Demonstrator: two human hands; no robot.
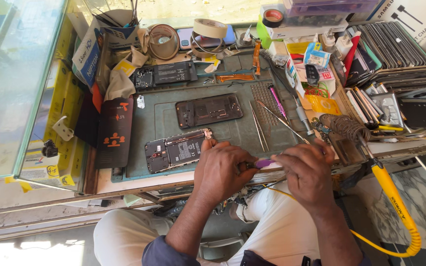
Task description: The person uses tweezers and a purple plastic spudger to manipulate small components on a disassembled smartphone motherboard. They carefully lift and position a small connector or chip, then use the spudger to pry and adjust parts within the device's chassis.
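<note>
My left hand (223, 170) curls over the near edge of the green work mat (163, 118), fingers closed round one end of a small purple tool (265, 162), just right of the opened phone (178, 149). My right hand (306, 170) pinches the tool's other end. At the far right, a cardboard box (343, 96) holds upright phone screens and panels (395, 47). How much of the tool lies inside my fists I cannot tell; the yellow hose (395, 202) runs out of frame.

White box (422, 17), blue-white carton (88, 51)
</note>
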